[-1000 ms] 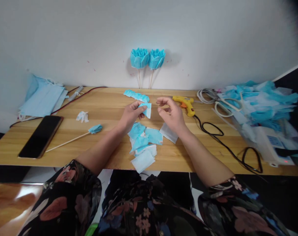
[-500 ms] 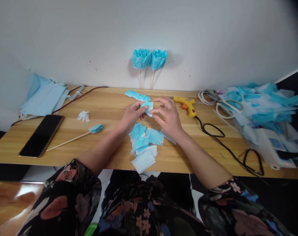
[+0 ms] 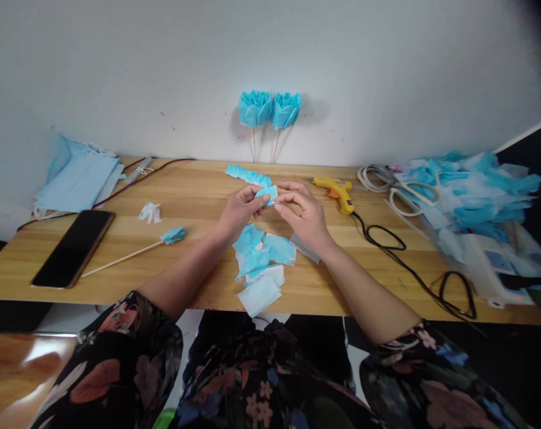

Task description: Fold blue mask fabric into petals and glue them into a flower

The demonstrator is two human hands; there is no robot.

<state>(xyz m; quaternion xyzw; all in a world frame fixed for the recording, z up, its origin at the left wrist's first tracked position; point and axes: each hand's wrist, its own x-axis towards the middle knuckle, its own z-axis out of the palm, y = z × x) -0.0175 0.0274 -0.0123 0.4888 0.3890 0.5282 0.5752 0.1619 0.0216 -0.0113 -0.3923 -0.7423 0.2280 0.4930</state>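
Observation:
A small piece of blue fabric (image 3: 267, 193), like cut face-mask cloth, is held over the middle of the table. My left hand (image 3: 243, 208) pinches it from the left, thumb on top. My right hand (image 3: 304, 211) has thumb and fingers closed on its right edge. Just behind the hands lies a row of folded blue pieces (image 3: 248, 174). Nearer me, below the hands, is a loose heap of blue and white fabric pieces (image 3: 261, 256). To the left rests a wooden stick (image 3: 123, 258) with a small blue bud (image 3: 174, 235) at its tip.
Two blue fabric flowers (image 3: 270, 110) on sticks lean against the wall. A yellow glue gun (image 3: 335, 189) lies right, its black cord (image 3: 398, 265) looping forward. Scissors (image 3: 411, 199) and a blue-white fabric pile (image 3: 480, 185) are far right. A phone (image 3: 74, 249) and face masks (image 3: 76, 182) sit left.
My right hand's fingers have come in and closed on the right edge of the blue piece. My left hand keeps its hold. The view has shifted slightly.

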